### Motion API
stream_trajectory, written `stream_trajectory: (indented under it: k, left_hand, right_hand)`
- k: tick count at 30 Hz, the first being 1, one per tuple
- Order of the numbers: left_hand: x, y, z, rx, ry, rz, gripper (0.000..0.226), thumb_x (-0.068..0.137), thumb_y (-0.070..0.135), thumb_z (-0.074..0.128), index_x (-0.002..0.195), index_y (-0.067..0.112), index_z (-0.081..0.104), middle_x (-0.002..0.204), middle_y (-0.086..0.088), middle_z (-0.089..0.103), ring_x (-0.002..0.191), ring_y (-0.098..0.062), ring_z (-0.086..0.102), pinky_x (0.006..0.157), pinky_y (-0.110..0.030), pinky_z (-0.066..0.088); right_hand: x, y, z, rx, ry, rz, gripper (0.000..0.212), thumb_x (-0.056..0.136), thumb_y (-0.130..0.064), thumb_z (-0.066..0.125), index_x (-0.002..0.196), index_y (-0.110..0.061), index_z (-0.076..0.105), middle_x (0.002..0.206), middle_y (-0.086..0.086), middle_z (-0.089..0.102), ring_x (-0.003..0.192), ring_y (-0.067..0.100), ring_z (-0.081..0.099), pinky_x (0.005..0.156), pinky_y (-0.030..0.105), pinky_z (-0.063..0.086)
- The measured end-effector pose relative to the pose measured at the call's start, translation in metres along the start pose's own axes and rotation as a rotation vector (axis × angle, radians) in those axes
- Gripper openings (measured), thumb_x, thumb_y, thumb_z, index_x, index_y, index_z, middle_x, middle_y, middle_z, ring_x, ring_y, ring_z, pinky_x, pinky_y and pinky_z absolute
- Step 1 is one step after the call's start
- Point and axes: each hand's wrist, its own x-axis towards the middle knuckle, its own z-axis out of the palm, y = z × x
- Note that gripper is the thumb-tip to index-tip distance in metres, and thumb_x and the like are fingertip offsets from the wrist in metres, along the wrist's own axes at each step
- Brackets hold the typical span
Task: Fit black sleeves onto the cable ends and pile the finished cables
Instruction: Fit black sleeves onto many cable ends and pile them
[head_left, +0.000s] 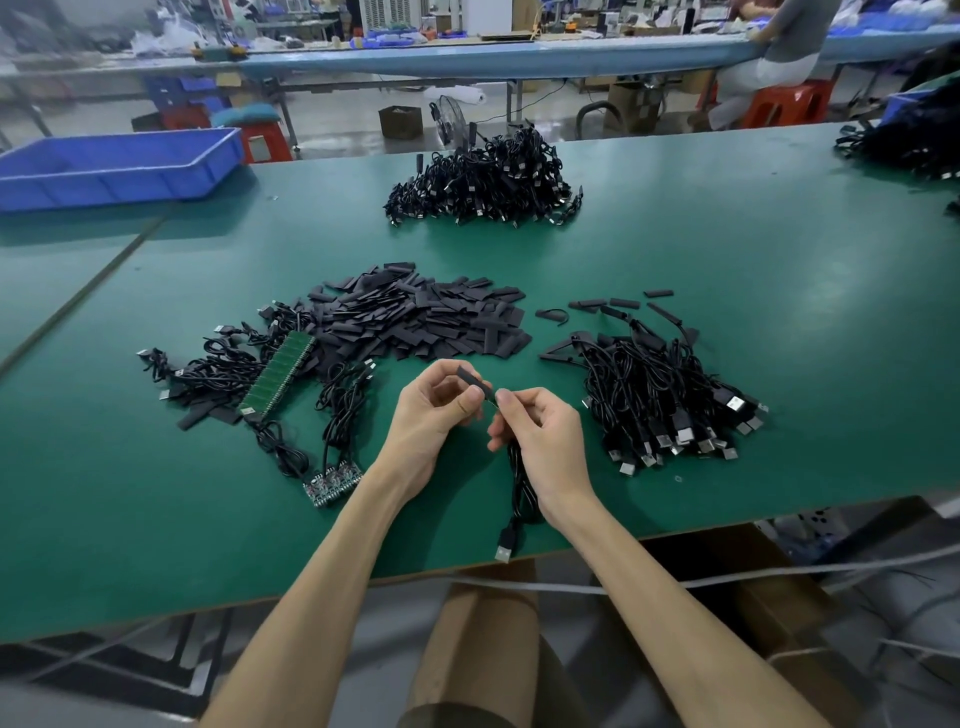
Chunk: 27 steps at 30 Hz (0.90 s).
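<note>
My left hand (434, 410) pinches a flat black sleeve (474, 382) between thumb and fingers. My right hand (540, 434) pinches the end of a black cable (519, 491) right at the sleeve's lower end. The cable hangs down to the table's near edge, where its USB plug (505, 545) lies. A heap of loose black sleeves (415, 317) lies just beyond my hands. A pile of cables (660, 400) sits to the right. Another big cable pile (488, 179) lies further back. More cables with green circuit boards (278, 376) lie on the left.
The green table (779, 260) ends close to my body. A blue plastic tray (114, 163) stands at the back left. More black cables (914, 140) lie at the far right corner. A person sits on a red stool (784, 104) beyond the table.
</note>
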Motion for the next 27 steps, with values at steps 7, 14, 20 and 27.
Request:
stream_trajectory:
  k: [7,14,20,27]
  left_hand:
    - [0.0006,-0.0004,0.0035,0.02,0.011,0.037,0.026,0.094,0.019,0.071,0.118,0.012,0.063,0.083,-0.011,0.067,0.071,-0.019,0.061,0.069,-0.027,0.051]
    - [0.0031,-0.0038,0.0034,0.068,0.122,0.045,0.009,0.097,0.016,0.067,0.106,0.012,0.069,0.071,0.001,0.06,0.064,-0.016,0.052,0.066,-0.029,0.048]
    - [0.006,-0.0081,-0.001,-0.012,0.251,-0.001,0.008,0.094,0.023,0.072,0.095,0.016,0.068,0.074,0.002,0.054,0.061,-0.014,0.044,0.066,-0.039,0.042]
    - [0.0055,-0.0091,-0.0017,0.08,0.138,-0.003,0.022,0.091,0.039,0.074,0.091,0.017,0.071,0.064,0.002,0.049,0.059,-0.013,0.04,0.059,-0.024,0.038]
  right_hand:
    - [0.0005,-0.0025,0.0014,-0.042,-0.053,-0.02,0.024,0.103,-0.025,0.065,0.09,-0.006,0.072,0.067,0.007,0.071,0.055,0.017,0.063,0.058,0.028,0.052]
    - [-0.0004,-0.004,0.0021,-0.078,-0.114,-0.03,0.021,0.105,-0.029,0.06,0.098,-0.015,0.073,0.079,0.003,0.077,0.065,0.014,0.069,0.071,0.022,0.054]
    - [0.0006,-0.0013,0.0053,-0.136,-0.142,-0.034,0.018,0.1,-0.006,0.064,0.112,-0.016,0.072,0.089,-0.003,0.079,0.086,0.011,0.076,0.088,0.024,0.057]
    - [0.0007,-0.0013,-0.0001,-0.019,-0.067,-0.017,0.011,0.097,-0.006,0.068,0.103,-0.015,0.072,0.087,0.002,0.08,0.084,0.018,0.077,0.083,0.025,0.058]
